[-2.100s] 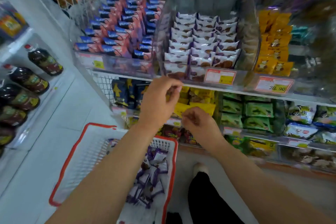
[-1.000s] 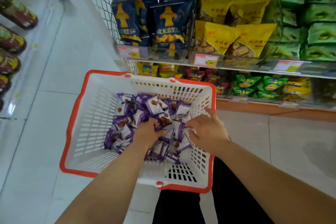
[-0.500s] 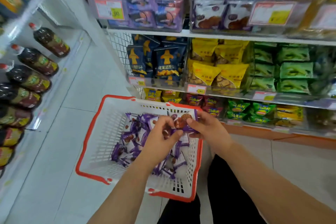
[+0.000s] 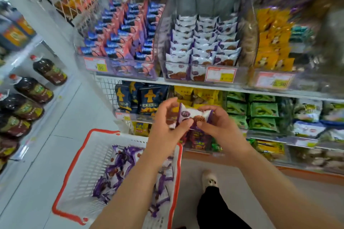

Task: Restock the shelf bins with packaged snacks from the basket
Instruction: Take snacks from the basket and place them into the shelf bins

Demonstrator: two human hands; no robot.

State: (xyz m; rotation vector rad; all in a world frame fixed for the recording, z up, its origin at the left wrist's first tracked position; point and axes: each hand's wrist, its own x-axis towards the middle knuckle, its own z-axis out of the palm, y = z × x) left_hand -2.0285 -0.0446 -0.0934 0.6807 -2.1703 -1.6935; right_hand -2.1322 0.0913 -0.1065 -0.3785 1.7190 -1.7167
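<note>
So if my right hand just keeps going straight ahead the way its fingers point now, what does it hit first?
The right hand points up and left while pinching the snack packet, so it would probably meet the left hand first, since that hand holds the packet's other end. Depth beyond is unclear.

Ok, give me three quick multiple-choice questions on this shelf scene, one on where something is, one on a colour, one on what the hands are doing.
1. Where is the basket?
A. on the floor, lower left
B. on the top shelf
C. hung on an arm

2. The basket's rim is:
A. green
B. orange-red
C. black

3. The snack packet is:
A. lying in the basket
B. already in the bin
C. held by both hands

Answers: 1 A, it sits on the tiles. 2 B, the edge shows orange-red. 3 C, the left hand and right hand pinch it below the middle bin.
</note>
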